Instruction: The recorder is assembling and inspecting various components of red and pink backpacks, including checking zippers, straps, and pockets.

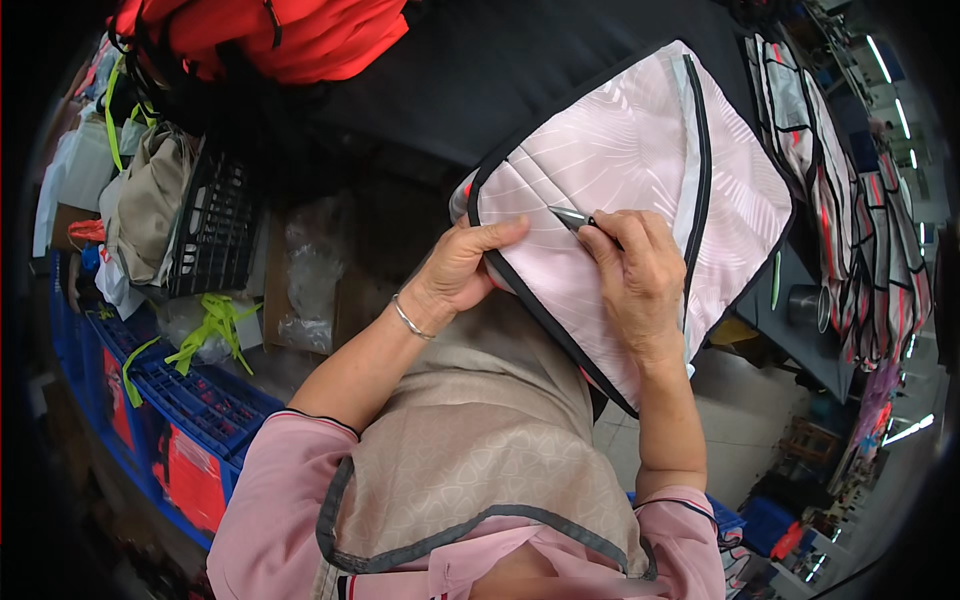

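Observation:
A pale pink fabric panel [610,130] with a leaf pattern and black bound edges lies slanted in front of me, partly over the dark table and partly over my lap. A black zipper strip [703,150] runs down its right side. My left hand [462,262] is closed on the panel's left edge, thumb on top and fingers underneath, hidden. In my right hand [642,275] is a small pair of thread snips [568,214]. Their metal blades point left over the panel, by a dark seam line [535,175].
A red bag [290,40] sits on the dark table [450,85] at the far left. Black [208,225] and blue [205,395] plastic crates stand on my left, with bright green strips [215,330]. Several bound panels [800,140] are piled at right, near a metal cup [806,305].

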Demonstrator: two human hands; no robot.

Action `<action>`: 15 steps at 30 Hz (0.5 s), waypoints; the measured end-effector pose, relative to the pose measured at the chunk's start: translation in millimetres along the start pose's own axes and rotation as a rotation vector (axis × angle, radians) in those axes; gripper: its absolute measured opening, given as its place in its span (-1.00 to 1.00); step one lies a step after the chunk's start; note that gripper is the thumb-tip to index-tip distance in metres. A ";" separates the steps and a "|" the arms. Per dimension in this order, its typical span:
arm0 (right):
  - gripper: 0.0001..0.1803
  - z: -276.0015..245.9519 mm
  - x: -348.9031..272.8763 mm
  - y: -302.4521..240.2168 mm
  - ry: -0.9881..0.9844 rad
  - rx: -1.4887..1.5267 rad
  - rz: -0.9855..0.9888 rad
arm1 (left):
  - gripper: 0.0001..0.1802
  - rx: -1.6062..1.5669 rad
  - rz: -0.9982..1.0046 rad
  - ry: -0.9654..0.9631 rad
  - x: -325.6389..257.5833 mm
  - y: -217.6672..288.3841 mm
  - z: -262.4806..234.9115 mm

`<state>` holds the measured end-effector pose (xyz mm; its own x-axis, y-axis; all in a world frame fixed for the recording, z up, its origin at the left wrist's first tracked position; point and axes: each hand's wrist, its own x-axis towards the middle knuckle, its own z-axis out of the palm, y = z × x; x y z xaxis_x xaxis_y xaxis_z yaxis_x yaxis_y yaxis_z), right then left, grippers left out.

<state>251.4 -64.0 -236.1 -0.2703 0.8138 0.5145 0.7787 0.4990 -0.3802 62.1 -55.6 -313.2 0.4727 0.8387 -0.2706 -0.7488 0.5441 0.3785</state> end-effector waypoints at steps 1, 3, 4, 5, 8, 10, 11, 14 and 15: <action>-0.77 -1.1 -0.2 0.1 -0.024 0.025 0.021 | -0.55 0.004 0.002 0.007 -0.4 -0.4 -0.6; -0.78 -2.4 -0.9 -0.2 -0.023 0.086 0.069 | -0.56 0.005 0.005 0.016 -1.3 -0.1 -1.8; -0.78 -3.8 -1.5 0.0 -0.016 0.140 0.121 | -0.56 0.007 0.004 0.011 -0.6 -0.3 -1.2; -0.78 -3.1 -1.5 0.9 -0.019 0.137 0.123 | -0.56 0.009 0.002 0.007 0.0 -0.6 -0.8; -0.78 0.3 -0.5 3.5 -0.010 0.044 0.038 | -0.56 0.024 -0.002 0.028 0.3 -0.9 -1.2; -0.78 -1.7 0.9 3.0 -0.048 0.006 0.025 | -0.56 0.023 0.012 0.032 0.7 -2.7 -2.8; -0.78 -4.1 1.1 1.5 -0.049 0.007 0.026 | -0.56 0.023 0.029 0.036 0.7 -3.0 -3.7; -0.79 -9.7 -0.2 -1.5 -0.055 0.119 0.165 | -0.56 0.035 0.037 0.021 0.9 -1.6 -2.3; -0.79 -9.1 -1.0 -1.0 -0.059 0.125 0.151 | -0.56 0.033 0.037 0.022 1.1 -1.7 -1.5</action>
<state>256.0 -68.0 -229.2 -0.1913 0.8964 0.3998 0.7376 0.4001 -0.5440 63.2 -55.7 -315.5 0.4347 0.8576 -0.2749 -0.7494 0.5138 0.4177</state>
